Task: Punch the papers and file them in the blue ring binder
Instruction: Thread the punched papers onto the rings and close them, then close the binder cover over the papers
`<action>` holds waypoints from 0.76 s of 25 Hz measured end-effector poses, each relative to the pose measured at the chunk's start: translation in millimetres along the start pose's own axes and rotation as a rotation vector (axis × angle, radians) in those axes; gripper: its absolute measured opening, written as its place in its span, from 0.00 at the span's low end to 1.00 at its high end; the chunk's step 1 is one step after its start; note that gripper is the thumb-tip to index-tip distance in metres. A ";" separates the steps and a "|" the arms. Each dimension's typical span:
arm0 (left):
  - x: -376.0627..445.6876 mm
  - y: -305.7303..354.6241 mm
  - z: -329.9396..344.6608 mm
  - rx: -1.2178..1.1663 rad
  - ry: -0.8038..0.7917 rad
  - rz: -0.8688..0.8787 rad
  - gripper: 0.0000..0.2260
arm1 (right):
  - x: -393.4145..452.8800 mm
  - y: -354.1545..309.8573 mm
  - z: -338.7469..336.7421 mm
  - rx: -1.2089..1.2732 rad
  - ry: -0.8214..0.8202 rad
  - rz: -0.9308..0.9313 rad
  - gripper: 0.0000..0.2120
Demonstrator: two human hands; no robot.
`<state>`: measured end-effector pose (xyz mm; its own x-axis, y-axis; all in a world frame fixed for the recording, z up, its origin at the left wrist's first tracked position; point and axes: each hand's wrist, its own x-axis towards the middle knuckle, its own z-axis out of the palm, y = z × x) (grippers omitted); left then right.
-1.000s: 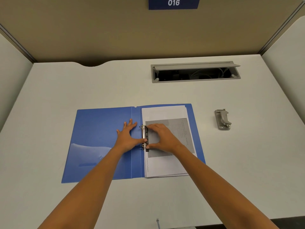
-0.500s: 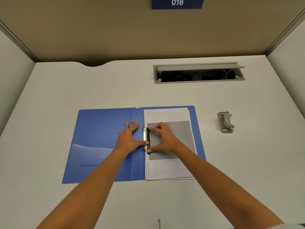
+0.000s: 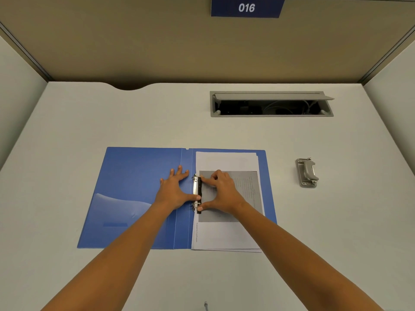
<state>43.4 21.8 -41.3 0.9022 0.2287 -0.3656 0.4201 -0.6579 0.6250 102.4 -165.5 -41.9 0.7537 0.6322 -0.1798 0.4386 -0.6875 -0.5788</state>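
Head view showed a pale desk [image 3: 89, 122] with the blue ring binder [image 3: 134, 198] lying open and flat near its middle, the left cover bare blue with a clear inner pocket low down. The left hand [image 3: 173, 194] lay flat on that left cover, fingers spread and straight, its thumb reaching right to touch the ring mechanism [image 3: 197, 191] at the spine. That mechanism, a short metal and black bar with two wire rings, sat just right of the fold; whether the rings were closed could not be told. The papers [image 3: 224, 234], a small stack with a grey printed block on the top sheet, lay on the right cover with their left edge at the rings. The right hand [image 3: 224, 194] rested on them, index finger and thumb stretched left to press at the top and bottom ends of the bar, the other fingers curled in. Well to the right, apart from the binder, a grey hole punch [image 3: 307, 173] stood on the desk. Behind it, a cable hatch [image 3: 271, 104] lay open.
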 end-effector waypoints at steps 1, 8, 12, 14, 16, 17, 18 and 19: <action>0.1 0.6 -1.1 0.000 -0.006 0.000 0.46 | -1.1 -0.2 1.3 -0.014 0.005 -0.002 0.47; -6.9 10.0 -9.0 0.057 -0.025 0.004 0.45 | -8.1 -0.8 3.3 -0.011 0.021 -0.001 0.47; -12.3 9.0 -9.1 0.071 0.019 0.047 0.46 | -14.9 -3.0 3.0 0.059 0.049 -0.011 0.48; -17.5 8.0 -10.2 0.023 0.085 0.073 0.44 | -19.5 -4.0 -2.4 0.148 0.078 -0.023 0.48; -23.1 4.9 -14.5 -0.063 0.193 0.069 0.38 | -26.5 -3.6 -10.2 0.236 0.170 0.006 0.44; -24.5 1.1 -18.2 -0.099 0.266 0.042 0.35 | -29.3 -0.8 -14.0 0.279 0.254 0.050 0.40; -25.3 -4.6 -23.0 -0.117 0.342 -0.003 0.33 | -32.1 4.1 -17.1 0.318 0.357 0.115 0.36; -25.7 -13.5 -28.7 -0.111 0.410 -0.069 0.31 | -35.3 9.9 -19.8 0.338 0.464 0.201 0.33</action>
<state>17.3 45.4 -20.6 0.8264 0.5503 -0.1189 0.4685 -0.5550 0.6874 89.8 -201.7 -25.5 0.9737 0.2277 0.0095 0.1429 -0.5774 -0.8039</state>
